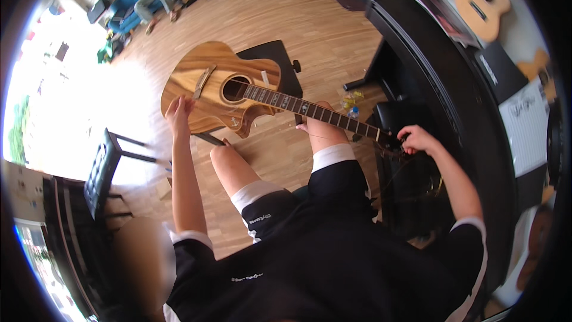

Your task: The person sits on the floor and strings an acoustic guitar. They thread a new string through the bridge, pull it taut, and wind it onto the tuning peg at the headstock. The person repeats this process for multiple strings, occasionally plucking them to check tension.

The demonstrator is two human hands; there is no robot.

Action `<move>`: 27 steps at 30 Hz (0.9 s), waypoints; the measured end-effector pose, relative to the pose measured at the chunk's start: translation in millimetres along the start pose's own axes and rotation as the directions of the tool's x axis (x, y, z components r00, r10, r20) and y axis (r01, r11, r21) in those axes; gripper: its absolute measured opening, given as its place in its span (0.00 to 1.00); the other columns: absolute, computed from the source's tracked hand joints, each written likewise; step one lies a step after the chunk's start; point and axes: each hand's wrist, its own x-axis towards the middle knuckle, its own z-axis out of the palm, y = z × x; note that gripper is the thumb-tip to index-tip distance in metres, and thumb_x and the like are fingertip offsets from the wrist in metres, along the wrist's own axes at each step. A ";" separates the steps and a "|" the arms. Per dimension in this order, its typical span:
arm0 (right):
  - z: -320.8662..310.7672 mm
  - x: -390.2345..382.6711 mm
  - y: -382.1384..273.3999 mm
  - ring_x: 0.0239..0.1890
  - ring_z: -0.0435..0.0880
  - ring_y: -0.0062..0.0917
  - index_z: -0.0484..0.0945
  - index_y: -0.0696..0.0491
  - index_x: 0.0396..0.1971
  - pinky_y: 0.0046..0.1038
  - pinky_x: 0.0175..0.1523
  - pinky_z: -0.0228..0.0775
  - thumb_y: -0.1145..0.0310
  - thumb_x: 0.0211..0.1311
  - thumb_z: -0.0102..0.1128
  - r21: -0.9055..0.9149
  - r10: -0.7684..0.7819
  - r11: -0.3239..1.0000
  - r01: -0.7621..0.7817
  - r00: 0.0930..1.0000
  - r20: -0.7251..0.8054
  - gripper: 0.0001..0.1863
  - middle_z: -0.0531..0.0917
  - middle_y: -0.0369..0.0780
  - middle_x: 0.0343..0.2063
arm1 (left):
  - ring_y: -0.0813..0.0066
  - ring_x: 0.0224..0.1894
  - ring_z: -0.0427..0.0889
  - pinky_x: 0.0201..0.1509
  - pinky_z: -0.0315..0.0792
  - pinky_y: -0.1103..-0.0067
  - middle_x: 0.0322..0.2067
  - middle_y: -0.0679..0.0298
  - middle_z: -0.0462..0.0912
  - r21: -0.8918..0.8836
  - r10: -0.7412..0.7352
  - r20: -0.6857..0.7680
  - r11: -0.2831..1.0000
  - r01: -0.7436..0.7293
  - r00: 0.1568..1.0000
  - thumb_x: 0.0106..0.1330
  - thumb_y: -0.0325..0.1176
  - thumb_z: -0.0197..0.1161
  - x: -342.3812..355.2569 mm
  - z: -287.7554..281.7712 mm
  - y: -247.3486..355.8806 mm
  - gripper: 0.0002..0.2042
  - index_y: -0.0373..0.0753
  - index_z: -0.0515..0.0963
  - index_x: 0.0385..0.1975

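Observation:
An acoustic guitar (196, 62) with a light, streaked wood body lies face up in front of me. Its fretted neck (333, 117) slants to the right over my right knee. My left hand (180, 113) is closed with its fingers pressed together, over the body's near left edge below the bridge (205, 81). At the dark headstock (388, 140) my right hand (418, 139) has its fingers curled in a pinch. What either hand pinches is too small to tell. Thin loose strings hang around the headstock.
A black bench (274, 56) stands under the guitar. A black piano (441, 77) runs along the right, with ukuleles (481, 6) beyond it. A plastic bottle (353, 112) is near the neck. A dark padded stool (102, 173) is at left; someone sits on a blue sofa (128, 3) far off.

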 end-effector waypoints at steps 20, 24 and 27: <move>62.4 36.4 35.5 0.21 0.79 0.13 0.85 0.57 0.36 0.16 0.26 0.69 0.69 0.53 0.75 0.493 0.166 0.848 0.196 0.784 -0.598 0.12 0.85 0.35 0.22 | 0.66 0.35 0.85 0.43 0.76 0.69 0.34 0.61 0.89 0.908 0.148 0.204 0.340 -0.243 0.968 0.61 0.55 0.66 203.7 17.8 -135.3 0.20 0.46 0.88 0.40; 77.2 37.7 44.1 0.20 0.77 0.10 0.85 0.55 0.33 0.17 0.27 0.67 0.68 0.49 0.77 0.268 0.087 0.945 0.187 0.646 -0.758 0.12 0.83 0.32 0.19 | 0.67 0.33 0.84 0.42 0.76 0.69 0.32 0.62 0.88 0.908 0.226 0.159 0.348 -0.232 0.961 0.60 0.57 0.67 203.5 7.7 -134.3 0.19 0.50 0.88 0.40; 89.9 41.7 46.2 0.20 0.75 0.09 0.82 0.54 0.28 0.17 0.28 0.66 0.68 0.47 0.79 0.242 0.061 0.946 0.216 0.614 -0.787 0.12 0.80 0.30 0.16 | 0.65 0.32 0.84 0.40 0.77 0.68 0.30 0.64 0.88 0.928 0.282 0.158 0.286 -0.240 0.946 0.61 0.58 0.66 204.0 7.2 -136.6 0.19 0.52 0.88 0.39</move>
